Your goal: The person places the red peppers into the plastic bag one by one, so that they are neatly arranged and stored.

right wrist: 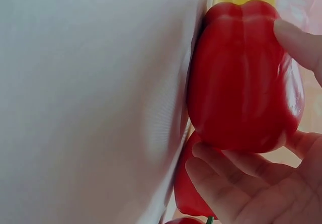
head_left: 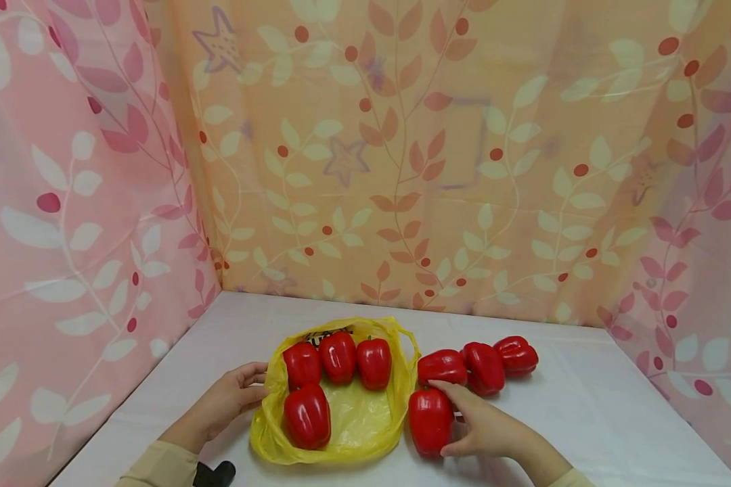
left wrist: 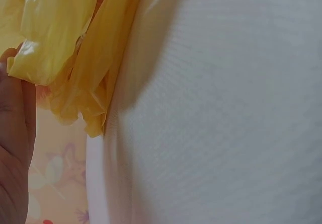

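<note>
A yellow plastic bag [head_left: 353, 454] lies with its mouth spread wide, and several red bell peppers [head_left: 307, 416] sit inside it. My left hand [head_left: 234, 396] is at the bag's left side, fingertips touching the plastic, thumb apart from the fingers. In the left wrist view those fingers [left wrist: 12, 108] reach up along the hanging folds of the bag [left wrist: 65, 43]. To the right of the bag, my right hand [head_left: 484, 423] grips a red bell pepper [head_left: 430, 423]. The right wrist view has the thumb on one side of this pepper [right wrist: 244, 78] and the fingers around its other end.
Three more red bell peppers [head_left: 484, 368] lie in a row behind my right hand, right of the bag. A black object [head_left: 215, 475] shows beside my left sleeve. Floral curtains [head_left: 402, 169] enclose the white table [head_left: 591, 406] at the back and sides.
</note>
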The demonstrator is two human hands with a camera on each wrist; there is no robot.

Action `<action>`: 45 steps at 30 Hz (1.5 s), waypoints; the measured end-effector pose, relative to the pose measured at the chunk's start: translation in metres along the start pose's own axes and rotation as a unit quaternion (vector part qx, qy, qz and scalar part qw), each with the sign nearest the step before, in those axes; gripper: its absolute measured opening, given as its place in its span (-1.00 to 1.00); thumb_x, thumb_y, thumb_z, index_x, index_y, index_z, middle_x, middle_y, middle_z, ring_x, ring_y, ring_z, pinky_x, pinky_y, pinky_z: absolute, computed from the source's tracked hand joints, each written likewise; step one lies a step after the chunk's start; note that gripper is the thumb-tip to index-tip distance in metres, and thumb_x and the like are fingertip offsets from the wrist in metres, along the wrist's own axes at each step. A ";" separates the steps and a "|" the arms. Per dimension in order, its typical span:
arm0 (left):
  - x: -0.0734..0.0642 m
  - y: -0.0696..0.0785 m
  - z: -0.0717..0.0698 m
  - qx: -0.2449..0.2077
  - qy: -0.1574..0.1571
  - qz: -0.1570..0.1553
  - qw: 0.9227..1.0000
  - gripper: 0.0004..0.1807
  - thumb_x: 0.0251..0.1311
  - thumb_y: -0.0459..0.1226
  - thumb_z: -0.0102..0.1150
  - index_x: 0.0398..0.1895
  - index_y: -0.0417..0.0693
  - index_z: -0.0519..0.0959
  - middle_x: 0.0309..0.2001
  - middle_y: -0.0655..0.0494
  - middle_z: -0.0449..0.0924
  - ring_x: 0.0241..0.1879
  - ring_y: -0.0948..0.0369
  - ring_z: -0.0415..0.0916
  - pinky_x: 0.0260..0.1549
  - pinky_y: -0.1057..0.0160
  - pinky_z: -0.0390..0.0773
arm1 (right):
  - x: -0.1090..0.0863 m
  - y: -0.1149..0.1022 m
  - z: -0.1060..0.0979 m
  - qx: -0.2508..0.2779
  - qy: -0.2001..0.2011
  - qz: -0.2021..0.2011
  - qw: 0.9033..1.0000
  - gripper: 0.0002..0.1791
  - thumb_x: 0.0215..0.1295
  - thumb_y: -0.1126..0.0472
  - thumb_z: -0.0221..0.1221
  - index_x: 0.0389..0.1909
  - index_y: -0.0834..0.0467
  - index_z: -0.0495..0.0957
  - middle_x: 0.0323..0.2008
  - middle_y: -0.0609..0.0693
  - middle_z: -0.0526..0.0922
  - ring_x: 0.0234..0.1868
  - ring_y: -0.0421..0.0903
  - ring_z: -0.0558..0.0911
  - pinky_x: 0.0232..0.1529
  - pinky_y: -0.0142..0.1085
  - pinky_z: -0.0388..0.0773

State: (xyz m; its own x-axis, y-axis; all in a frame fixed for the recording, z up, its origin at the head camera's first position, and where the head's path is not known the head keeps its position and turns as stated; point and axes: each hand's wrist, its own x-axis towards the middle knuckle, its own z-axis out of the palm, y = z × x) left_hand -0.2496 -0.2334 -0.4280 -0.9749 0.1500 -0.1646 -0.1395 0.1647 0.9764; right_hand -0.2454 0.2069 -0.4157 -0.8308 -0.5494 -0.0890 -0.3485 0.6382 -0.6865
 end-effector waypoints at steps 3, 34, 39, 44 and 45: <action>0.000 0.000 0.000 0.001 0.002 -0.001 1.000 -0.37 0.07 -0.25 0.22 0.23 -0.22 0.27 -0.03 -0.04 0.47 -0.11 0.15 0.48 -0.09 0.18 0.54 | 0.000 0.000 0.000 -0.010 -0.002 -0.002 1.000 0.04 -0.19 -0.03 0.42 0.35 -0.04 0.07 0.22 0.05 0.25 0.17 0.11 0.32 -0.11 -0.11 0.56; 0.000 0.000 0.000 0.005 0.003 -0.002 1.000 -0.36 0.07 -0.25 0.22 0.23 -0.23 0.27 -0.03 -0.04 0.47 -0.12 0.14 0.48 -0.09 0.18 0.54 | -0.001 -0.006 -0.009 -0.048 0.019 -0.014 0.999 0.03 -0.30 -0.09 0.46 0.25 0.01 0.14 0.12 -0.01 0.30 0.11 0.06 0.37 -0.16 -0.13 0.59; 0.000 0.001 0.000 0.007 0.003 -0.002 1.000 -0.37 0.08 -0.26 0.22 0.23 -0.23 0.27 -0.04 -0.03 0.48 -0.12 0.15 0.47 -0.09 0.18 0.54 | -0.001 -0.008 -0.016 -0.046 0.021 -0.029 0.998 0.01 -0.28 -0.09 0.45 0.25 0.03 0.15 0.11 -0.03 0.32 0.07 0.03 0.42 -0.14 -0.17 0.58; 0.000 0.000 -0.001 0.006 -0.006 0.000 1.000 -0.39 0.12 -0.29 0.18 0.23 -0.25 0.25 -0.02 -0.06 0.47 -0.11 0.15 0.47 -0.09 0.19 0.54 | -0.001 -0.011 -0.024 -0.045 0.023 -0.027 0.998 0.02 -0.29 -0.11 0.45 0.25 0.02 0.15 0.11 -0.03 0.32 0.09 0.03 0.41 -0.13 -0.15 0.58; 0.000 0.000 -0.001 0.006 -0.008 0.001 1.000 -0.40 0.12 -0.30 0.18 0.23 -0.25 0.25 -0.02 -0.06 0.46 -0.12 0.15 0.47 -0.09 0.19 0.54 | -0.001 -0.012 -0.026 -0.047 0.025 -0.025 0.998 0.03 -0.30 -0.11 0.45 0.25 0.02 0.15 0.11 -0.04 0.32 0.09 0.04 0.40 -0.14 -0.13 0.58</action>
State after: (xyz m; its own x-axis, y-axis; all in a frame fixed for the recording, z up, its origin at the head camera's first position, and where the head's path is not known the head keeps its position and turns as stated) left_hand -0.2494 -0.2347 -0.4280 -0.9721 0.1661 -0.1653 -0.1358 0.1759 0.9750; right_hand -0.2519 0.2136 -0.3883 -0.8306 -0.5566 -0.0183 -0.4278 0.6587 -0.6190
